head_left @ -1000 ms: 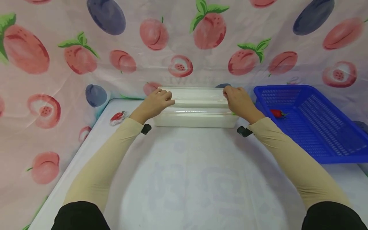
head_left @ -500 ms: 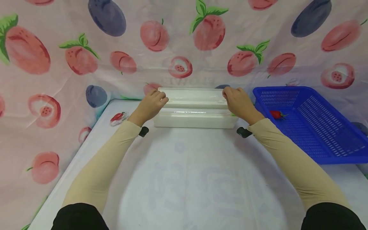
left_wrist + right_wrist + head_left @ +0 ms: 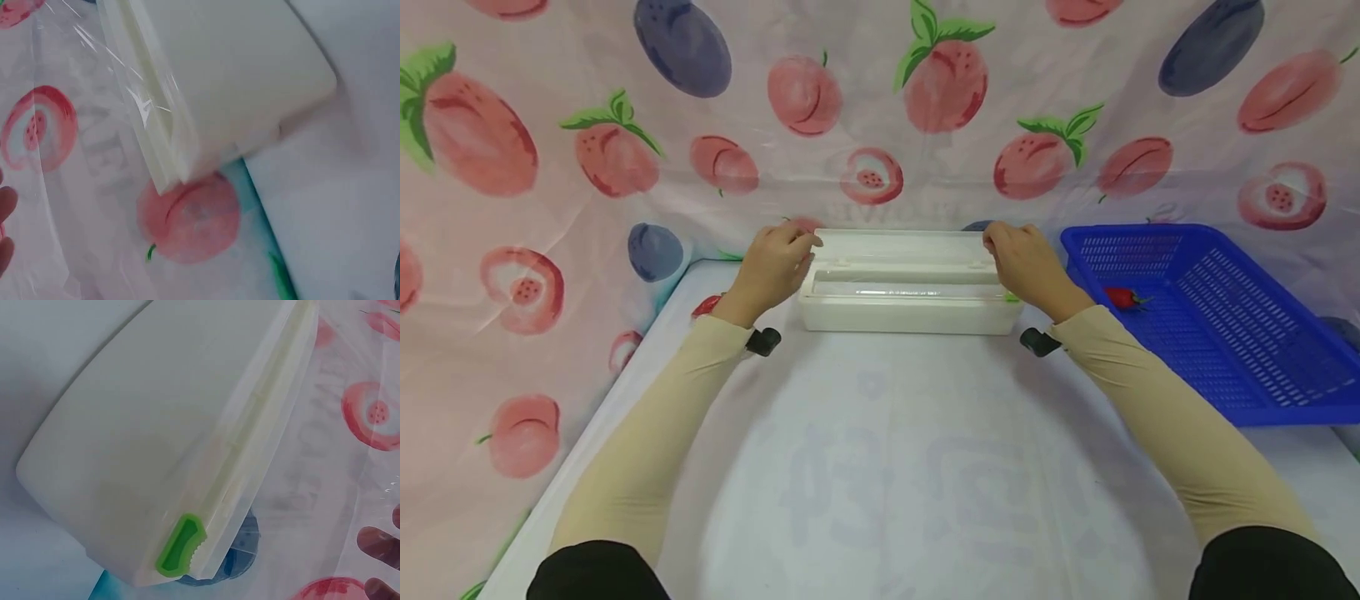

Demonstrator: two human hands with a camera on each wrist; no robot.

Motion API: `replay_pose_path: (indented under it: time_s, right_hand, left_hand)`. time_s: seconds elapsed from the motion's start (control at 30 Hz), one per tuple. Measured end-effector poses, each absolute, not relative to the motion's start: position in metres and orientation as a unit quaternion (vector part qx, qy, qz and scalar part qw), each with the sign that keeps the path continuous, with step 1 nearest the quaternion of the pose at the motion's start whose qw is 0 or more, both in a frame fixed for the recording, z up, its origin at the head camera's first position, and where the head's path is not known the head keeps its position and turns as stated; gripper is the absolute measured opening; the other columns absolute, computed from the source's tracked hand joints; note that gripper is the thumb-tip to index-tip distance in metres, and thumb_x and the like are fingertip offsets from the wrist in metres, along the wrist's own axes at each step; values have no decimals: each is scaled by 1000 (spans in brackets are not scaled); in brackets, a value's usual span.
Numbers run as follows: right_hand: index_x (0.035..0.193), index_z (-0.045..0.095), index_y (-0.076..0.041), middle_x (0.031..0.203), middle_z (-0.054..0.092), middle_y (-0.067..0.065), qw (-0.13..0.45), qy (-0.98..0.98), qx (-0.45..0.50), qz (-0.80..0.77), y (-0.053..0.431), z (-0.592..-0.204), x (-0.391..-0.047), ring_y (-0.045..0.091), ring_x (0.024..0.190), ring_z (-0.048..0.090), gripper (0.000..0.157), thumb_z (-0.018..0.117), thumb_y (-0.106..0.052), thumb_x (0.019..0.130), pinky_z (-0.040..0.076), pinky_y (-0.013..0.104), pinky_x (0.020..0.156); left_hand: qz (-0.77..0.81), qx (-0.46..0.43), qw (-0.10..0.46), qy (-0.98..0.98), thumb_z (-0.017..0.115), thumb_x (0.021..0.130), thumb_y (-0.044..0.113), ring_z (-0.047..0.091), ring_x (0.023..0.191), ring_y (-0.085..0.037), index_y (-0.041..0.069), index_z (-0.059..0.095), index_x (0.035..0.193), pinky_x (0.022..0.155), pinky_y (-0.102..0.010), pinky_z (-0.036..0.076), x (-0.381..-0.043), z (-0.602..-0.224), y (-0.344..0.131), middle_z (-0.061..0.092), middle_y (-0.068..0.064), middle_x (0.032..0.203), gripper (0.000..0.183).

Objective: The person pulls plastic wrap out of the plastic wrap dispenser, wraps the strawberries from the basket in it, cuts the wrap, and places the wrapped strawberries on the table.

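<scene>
A white plastic-wrap dispenser [image 3: 910, 317] lies at the back of the table, its lid [image 3: 898, 243] raised. A clear roll shows in its slot, and a green slide cutter [image 3: 181, 545] sits at the right end. Clear cling film [image 3: 145, 107] glints beside the box in the left wrist view. My left hand [image 3: 772, 267], fingers bent, pinches film near the lid's left corner. At the right corner, my right hand [image 3: 1024, 265] pinches film too. Only fingertips [image 3: 378, 542] show at the edges of both wrist views.
A blue perforated basket [image 3: 1247, 333] stands at the right with a small red item with a green stem [image 3: 1124, 298] in it. Another red item [image 3: 706, 306] at the left is partly hidden by my left wrist. A fruit-printed sheet [image 3: 820, 183] hangs behind.
My left hand has moved left along the dispenser to its left corner and now partly covers the red item there. The slot shows more plainly. My right hand has stayed in place.
</scene>
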State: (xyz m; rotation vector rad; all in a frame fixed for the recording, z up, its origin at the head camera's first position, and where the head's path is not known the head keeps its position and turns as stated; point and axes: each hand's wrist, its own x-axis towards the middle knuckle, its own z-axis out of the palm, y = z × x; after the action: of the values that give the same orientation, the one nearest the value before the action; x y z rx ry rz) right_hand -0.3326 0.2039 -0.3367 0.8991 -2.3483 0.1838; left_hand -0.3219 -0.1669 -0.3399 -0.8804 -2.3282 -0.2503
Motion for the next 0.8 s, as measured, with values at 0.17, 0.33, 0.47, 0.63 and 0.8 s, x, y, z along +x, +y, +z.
replay_pose_path:
  time_s: [0.17, 0.33, 0.47, 0.63, 0.8]
  right_hand:
    - [91, 51, 4, 74, 60, 17, 321, -879, 345, 74, 204, -338, -332, 31, 65, 58, 5, 51, 0, 93, 46, 48, 67]
    - [90, 52, 5, 74, 58, 17, 330, -872, 354, 76, 204, -338, -332, 31, 63, 57, 5, 52, 0, 92, 46, 47, 65]
    - [89, 52, 5, 72, 58, 17, 342, -865, 360, 76, 205, -340, -332, 30, 60, 56, 6, 53, 0, 92, 45, 46, 61]
    - [88, 52, 5, 70, 58, 17, 352, -860, 363, 74, 206, -341, -332, 30, 60, 56, 6, 54, 0, 91, 45, 46, 61]
    - [90, 52, 4, 72, 59, 16, 341, -865, 362, 71, 206, -340, -332, 30, 64, 57, 7, 53, -2, 93, 45, 46, 65]
  left_hand:
    - [-93, -332, 192, -919, 64, 86, 39, 52, 109, -32, 7, 50, 130, 98, -47, 40, -326, -345, -147, 53, -17, 121, 56]
    - [-99, -303, 156, -935, 62, 88, 19, 54, 105, -33, 6, 56, 123, 90, -45, 46, -341, -350, -130, 54, -18, 120, 37]
    - [-121, -286, 99, -945, 56, 89, 10, 52, 106, -32, 13, 60, 121, 87, -44, 47, -356, -349, -116, 51, -16, 123, 32]
    - [-122, -315, 16, -941, 53, 87, 16, 48, 111, -30, 16, 64, 104, 93, -43, 41, -368, -345, -99, 50, -11, 123, 20]
    - [-100, -324, 25, -940, 55, 83, 14, 50, 78, -23, 11, 54, 80, 71, -35, 40, -370, -342, -99, 57, -7, 87, 5]
